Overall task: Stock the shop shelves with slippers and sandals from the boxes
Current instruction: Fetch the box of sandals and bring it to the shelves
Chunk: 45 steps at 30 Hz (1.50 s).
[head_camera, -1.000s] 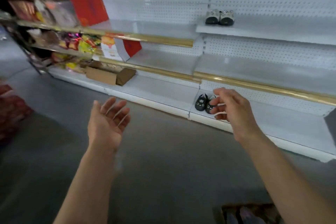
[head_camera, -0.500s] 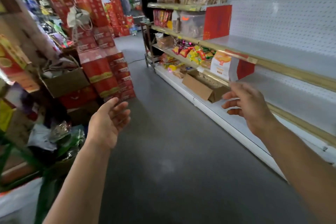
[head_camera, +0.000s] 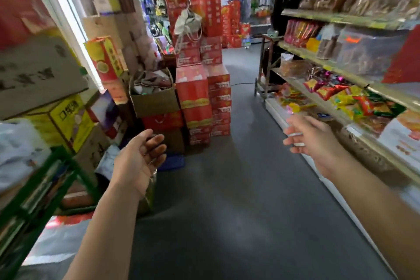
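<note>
Two hands: both raised over the floor [head_camera: 238, 188] of the aisle, well apart, neither touching anything.
Left hand [head_camera: 138, 161]: palm turned up and inward, fingers loosely curved and spread, holds nothing.
Right hand [head_camera: 313, 141]: back toward the camera, fingers loosely bent and pointing left, holds nothing.
Slippers: none can be made out on the shelves in view; the only footwear-like items are blurred grey and brown shapes in the open box.
Open box [head_camera: 154, 100]: brown cardboard, flaps up, set on top of a red box at the left of the aisle, ahead of the left hand; filled to the brim with the grey and brown items, too blurred to identify for certain.
Red stack [head_camera: 204, 98]: red cartons piled in a column just right of the open box, reaching well above it, with a white bag [head_camera: 187, 21] hanging against the upper part.
Shelves [head_camera: 341, 79]: along the right side, several tiers with gold edge strips, loaded with bagged snacks [head_camera: 354, 98] in red, yellow and green, and brown packets on the top tiers.
Yellow box [head_camera: 66, 118]: at far left, under a large grey carton, beside a green rack [head_camera: 38, 191].
Back of shop: more red cartons and stocked shelving, blurred.
</note>
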Motion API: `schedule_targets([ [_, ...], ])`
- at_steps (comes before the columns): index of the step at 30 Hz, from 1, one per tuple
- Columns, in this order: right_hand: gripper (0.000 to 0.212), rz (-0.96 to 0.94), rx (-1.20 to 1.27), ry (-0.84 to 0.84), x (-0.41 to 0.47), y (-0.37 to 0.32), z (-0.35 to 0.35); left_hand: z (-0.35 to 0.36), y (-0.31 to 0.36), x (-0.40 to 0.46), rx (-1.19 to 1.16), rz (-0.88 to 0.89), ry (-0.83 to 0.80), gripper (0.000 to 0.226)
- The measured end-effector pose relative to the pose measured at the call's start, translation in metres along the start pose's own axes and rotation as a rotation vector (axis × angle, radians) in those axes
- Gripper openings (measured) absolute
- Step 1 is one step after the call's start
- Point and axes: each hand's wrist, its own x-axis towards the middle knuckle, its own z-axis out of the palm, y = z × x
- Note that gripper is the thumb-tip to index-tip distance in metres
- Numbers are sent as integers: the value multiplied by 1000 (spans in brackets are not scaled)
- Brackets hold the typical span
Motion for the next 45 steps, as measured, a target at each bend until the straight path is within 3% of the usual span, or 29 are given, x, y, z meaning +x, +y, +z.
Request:
schedule_targets([
  [6, 21, 12, -49, -158, 151, -7, 85, 36, 21, 118, -22, -1, 102, 12],
  [17, 28, 39, -47, -387, 375, 17, 271, 21, 52, 359, -22, 46, 231, 19],
  [24, 35, 68, -72, -409, 540, 12, 402, 30, 105, 567, -39, 32, 265, 21],
  [36, 35, 125, -130, -471, 775, 33, 557, 33, 138, 836, 25, 28, 375, 21],
  [45, 30, 163, -303, -560, 938, 54, 680, -3, 144, 1022, 138, -55, 516, 27],
])
